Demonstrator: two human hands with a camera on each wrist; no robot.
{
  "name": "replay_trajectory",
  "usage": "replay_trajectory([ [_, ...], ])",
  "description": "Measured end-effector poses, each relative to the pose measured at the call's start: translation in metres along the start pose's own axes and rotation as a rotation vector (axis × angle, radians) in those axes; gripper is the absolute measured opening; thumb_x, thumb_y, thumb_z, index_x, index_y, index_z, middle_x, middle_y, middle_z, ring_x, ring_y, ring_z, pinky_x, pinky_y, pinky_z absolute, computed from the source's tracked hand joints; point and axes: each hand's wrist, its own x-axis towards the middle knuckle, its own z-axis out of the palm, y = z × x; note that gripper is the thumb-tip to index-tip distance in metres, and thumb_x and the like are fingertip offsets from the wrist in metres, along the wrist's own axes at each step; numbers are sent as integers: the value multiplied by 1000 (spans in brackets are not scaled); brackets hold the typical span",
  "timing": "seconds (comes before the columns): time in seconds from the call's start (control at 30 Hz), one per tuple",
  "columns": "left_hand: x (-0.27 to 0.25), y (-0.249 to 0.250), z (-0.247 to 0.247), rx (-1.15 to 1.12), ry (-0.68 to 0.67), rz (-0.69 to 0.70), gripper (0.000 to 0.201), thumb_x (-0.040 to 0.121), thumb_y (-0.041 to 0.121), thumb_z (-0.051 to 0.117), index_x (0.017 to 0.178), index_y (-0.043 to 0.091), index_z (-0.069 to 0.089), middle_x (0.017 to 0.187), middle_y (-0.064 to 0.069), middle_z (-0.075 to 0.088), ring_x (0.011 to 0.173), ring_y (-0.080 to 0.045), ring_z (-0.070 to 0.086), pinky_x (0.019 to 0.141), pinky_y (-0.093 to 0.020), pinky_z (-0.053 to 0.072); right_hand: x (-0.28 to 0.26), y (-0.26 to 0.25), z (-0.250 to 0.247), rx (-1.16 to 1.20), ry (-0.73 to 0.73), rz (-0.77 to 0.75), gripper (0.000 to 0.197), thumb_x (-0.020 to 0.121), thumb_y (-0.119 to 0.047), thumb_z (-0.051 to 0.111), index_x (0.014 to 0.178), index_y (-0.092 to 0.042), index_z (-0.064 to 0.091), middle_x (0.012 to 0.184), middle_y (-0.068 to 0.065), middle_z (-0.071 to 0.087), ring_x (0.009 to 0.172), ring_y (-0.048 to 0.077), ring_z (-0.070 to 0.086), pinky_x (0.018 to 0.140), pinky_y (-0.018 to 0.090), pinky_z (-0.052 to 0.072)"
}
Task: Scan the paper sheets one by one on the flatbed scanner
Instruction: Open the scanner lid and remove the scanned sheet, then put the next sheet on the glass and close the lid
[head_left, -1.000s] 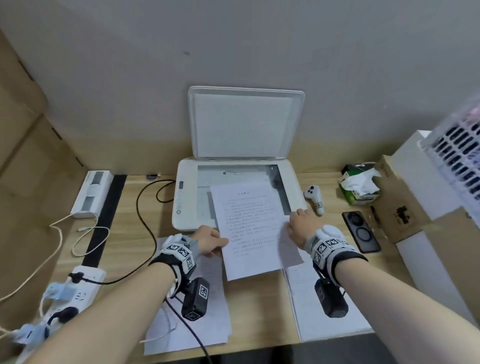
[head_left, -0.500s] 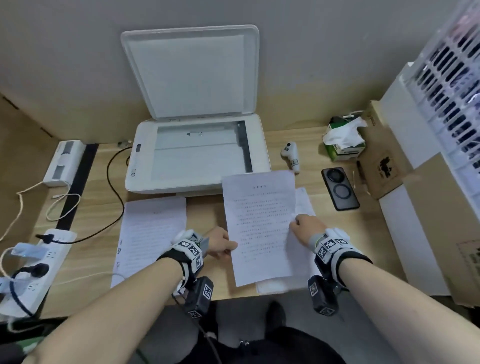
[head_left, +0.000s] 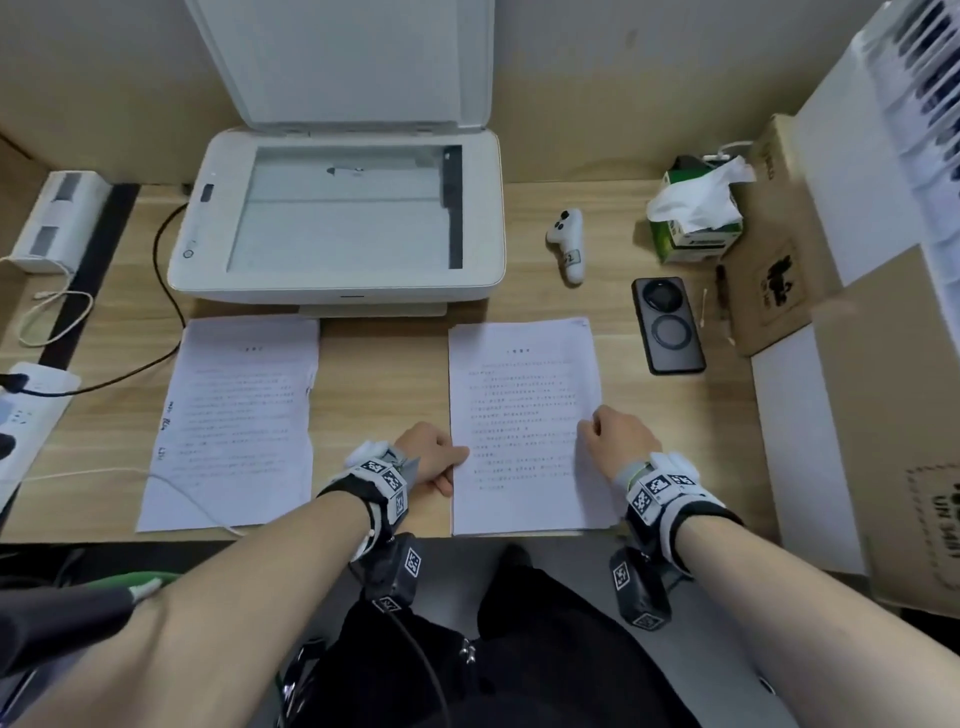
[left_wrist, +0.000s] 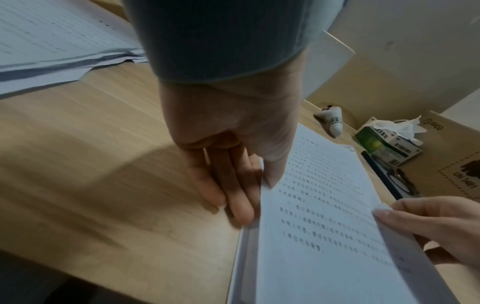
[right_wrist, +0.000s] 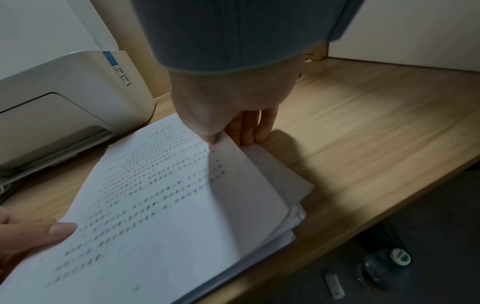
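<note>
Left fingers (left_wrist: 233, 197): stretched out straight along the left edge of the top sheet (head_left: 524, 415), thumb on its printed face, the other fingers underneath the edge against the tabletop (head_left: 379, 374) — a light pinch of the paper margin.
Right fingers (right_wrist: 246, 129): thumb on top and fingers below the right edge of the same sheet, clamped on it and lifting that edge clear of the pages beneath.
Left hand (head_left: 431, 457): at the sheet's left margin, near the front edge of the tabletop.
Right hand (head_left: 618, 439): at the sheet's right margin, level with the left hand.
Top sheet: printed side up, lying on the right-hand paper stack (right_wrist: 291, 226), in front of the scanner and to its right.
Right-hand paper stack: several sheets thick, its near end at the tabletop's front edge.
Left-hand paper stack (head_left: 234, 421): printed pages in front of the scanner's left half, well apart from both hands.
Flatbed scanner (head_left: 208, 244): white, at the back of the tabletop — lid (head_left: 343, 57) raised upright, glass (head_left: 337, 223) bare.
Beside the scanner: a white handheld controller (head_left: 569, 244), a dark phone (head_left: 667, 325) face down, a green tissue box (head_left: 693, 218).
Far left: a white power strip (head_left: 31, 410) with a black cable (head_left: 166, 280) running toward the scanner.
</note>
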Motion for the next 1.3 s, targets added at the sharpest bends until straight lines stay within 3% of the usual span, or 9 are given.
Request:
replay_trajectory([
  [0.2, -3, 3, -6, 87, -75, -44, 42, 92, 36, 61, 76, -3, 70, 66, -12, 73, 68, -32, 73, 64, -42, 62, 1, -24, -14, 76, 106, 58, 9, 89, -18, 58, 95, -18, 50, 92, -1, 49, 91, 24, 49, 65, 35, 44],
  [0.27, -5, 3, -18, 102, -86, -63, 41, 90, 38, 62, 77, 0, 70, 67, -12, 74, 65, -29, 73, 61, -40, 61, 1, -45, -19, 92, 123, 75, 13, 87, -10, 57, 95, -18, 51, 88, -4, 42, 93, 25, 49, 67, 35, 44],
  [0.4, -11, -3, -49, 36, -81, -18, 45, 85, 49, 60, 70, 7, 68, 74, -17, 74, 70, -34, 73, 58, -39, 57, -1, -76, -13, 51, 74, -53, 11, 88, -10, 56, 96, -17, 53, 101, 1, 54, 105, 25, 48, 73, 39, 48],
  [0.57, -21, -44, -126, 21, 37, 21, 37, 92, 33, 53, 70, 7, 66, 67, -13, 72, 64, -33, 71, 59, -43, 57, -2, -151, 15, -33, 13, -236, 12, 90, -17, 56, 102, -20, 56, 108, 1, 58, 104, 22, 51, 77, 36, 48],
  [0.73, -29, -102, -211, 58, 282, -22, 23, 88, 22, 52, 71, 12, 64, 68, -6, 70, 57, -20, 60, 54, -23, 44, 10, -244, 54, -50, -54, -412, 19, 92, -36, 58, 99, -19, 60, 103, 3, 62, 100, 24, 56, 71, 29, 40],
  [0.93, -27, -164, -266, 153, 484, 89, 17, 86, 23, 53, 79, 14, 66, 92, -1, 61, 93, -27, 60, 78, -33, 49, 6, -320, 104, 69, -148, -363, 32, 94, -53, 54, 91, -21, 60, 90, -1, 66, 81, 22, 59, 65, 29, 39],
  [1.0, -28, -185, -279, 241, 511, 102, 21, 87, 20, 56, 94, 11, 73, 120, -7, 61, 118, -31, 52, 97, -36, 44, 3, -344, 115, 71, -153, -351, 40, 94, -59, 50, 87, -21, 59, 84, -3, 64, 75, 19, 59, 61, 30, 38],
  [1.07, -32, -203, -287, 263, 464, 95, 26, 92, 18, 58, 114, 11, 71, 147, -6, 44, 136, -28, 38, 111, -33, 32, 2, -361, 121, 68, -146, -329, 40, 93, -59, 51, 79, -22, 55, 77, -5, 61, 68, 15, 57, 55, 29, 36],
  [1.3, -37, -214, -292, 268, 395, 166, 37, 97, 15, 50, 133, 14, 59, 161, 0, 23, 146, -21, 24, 115, -29, 26, 0, -369, 120, 13, -138, -257, 34, 94, -38, 59, 66, -20, 50, 72, 2, 62, 65, 24, 58, 53, 29, 34],
])
